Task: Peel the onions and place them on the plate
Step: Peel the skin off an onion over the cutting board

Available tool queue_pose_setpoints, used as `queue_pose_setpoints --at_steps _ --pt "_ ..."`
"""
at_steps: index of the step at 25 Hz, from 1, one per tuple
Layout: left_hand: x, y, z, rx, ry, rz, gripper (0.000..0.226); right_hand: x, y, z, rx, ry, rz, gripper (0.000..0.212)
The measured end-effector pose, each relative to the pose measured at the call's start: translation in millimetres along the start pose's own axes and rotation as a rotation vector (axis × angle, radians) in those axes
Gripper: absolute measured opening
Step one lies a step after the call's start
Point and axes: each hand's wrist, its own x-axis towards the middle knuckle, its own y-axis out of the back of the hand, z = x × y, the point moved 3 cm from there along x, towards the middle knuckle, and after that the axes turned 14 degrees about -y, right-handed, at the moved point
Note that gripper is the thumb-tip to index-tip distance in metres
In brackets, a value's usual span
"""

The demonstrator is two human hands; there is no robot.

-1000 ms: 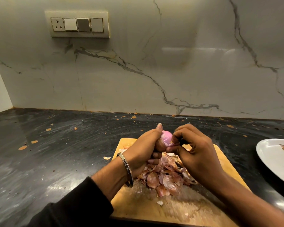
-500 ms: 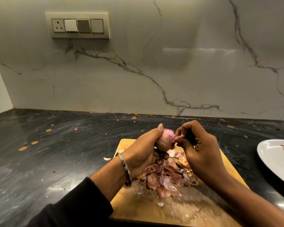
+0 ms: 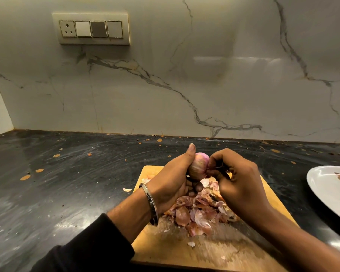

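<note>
Two hands on one small onion, held up over the chopping board.

The left hand (image 3: pixel 172 179) has its fingers curled round the onion (image 3: pixel 199 167) from below and behind, thumb standing up along its far side, so the pinkish bulb sits above the wooden board (image 3: pixel 185 250) rather than on it. The right hand (image 3: pixel 241 185) comes in from the other side, fingers bent tight and pinching at the onion's right edge; something thin and dark shows inside that grip, though I can't tell what it is. Under both hands lies a heap of papery peels (image 3: pixel 196 214) in the middle of the board, with one stray flake (image 3: pixel 127 189) on the black counter (image 3: pixel 57 183) just beside it. The white plate (image 3: pixel 326 185) sits well apart, at the right edge of the counter. A steel bangle (image 3: pixel 150 206) circles the left wrist.
</note>
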Motion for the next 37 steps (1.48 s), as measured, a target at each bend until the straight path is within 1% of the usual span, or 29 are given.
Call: queue_pose_setpoints --at_steps 4,8,10,12,14,17,19,20,22,24,25,27,29,31,33,35,37 --pt "-0.9 -2.7 2.5 -0.099 -0.021 0.062 0.065 0.8 -0.5 3.6 0.127 -0.074 -0.024 0.037" --pt "0.4 0.4 0.6 -0.221 0.041 0.11 0.066 1.1 -0.2 -0.8 0.033 -0.016 -0.064 0.036" --pt "1.9 4.4 0.6 -0.278 0.059 0.144 0.065 0.1 -0.7 -2.2 -0.022 0.021 -0.105 0.033" --pt "3.9 9.4 1.0 -0.313 0.069 0.174 0.067 0.4 -2.1 -0.9 -0.07 0.008 -0.172 0.03" --pt "5.0 13.7 1.2 -0.298 0.065 0.2 0.069 0.5 -4.7 2.4 -0.133 -0.012 -0.269 0.023" --pt "6.2 18.2 0.3 -0.236 0.047 0.235 0.066 -2.0 -7.0 2.7 -0.172 0.013 -0.371 0.004" --pt "7.1 19.7 -0.1 -0.213 0.034 0.238 0.064 -2.5 -5.2 2.5 -0.136 -0.007 -0.397 0.013" --pt "7.2 20.1 -0.2 -0.211 0.032 0.236 0.064 -1.8 -3.3 2.0 -0.104 -0.028 -0.381 0.016" --pt "6.6 19.4 -0.2 -0.196 0.029 0.214 0.062 0.2 2.9 1.2 -0.014 -0.078 -0.266 0.021" --pt "5.0 15.5 -0.8 -0.144 0.008 0.159 0.056 1.8 8.3 0.3 0.082 -0.129 -0.141 0.033" --pt "3.9 13.0 -1.3 -0.119 -0.008 0.121 0.052 2.2 9.4 -0.6 0.115 -0.14 -0.11 0.039" --pt "1.4 7.4 -2.2 -0.099 -0.04 0.037 0.047 1.1 9.4 -2.1 0.139 -0.136 -0.077 0.046" --pt "0.1 4.5 -1.1 -0.114 -0.053 -0.025 0.043 1.1 9.6 -1.8 0.126 -0.112 -0.043 0.041" --pt "0.0 4.9 1.2 -0.159 -0.045 -0.036 0.042 1.5 11.0 0.4 0.126 -0.107 -0.001 0.036" --pt "0.7 7.1 2.8 -0.202 -0.043 -0.041 0.048 2.7 12.7 2.7 0.158 -0.127 0.024 0.036" --pt "0.9 9.0 3.0 -0.179 -0.069 -0.048 0.051 3.7 12.1 4.2 0.187 -0.137 0.001 0.037" --pt "0.9 10.2 3.7 -0.103 -0.106 -0.038 0.047 3.7 10.1 3.6 0.201 -0.134 -0.048 0.039"
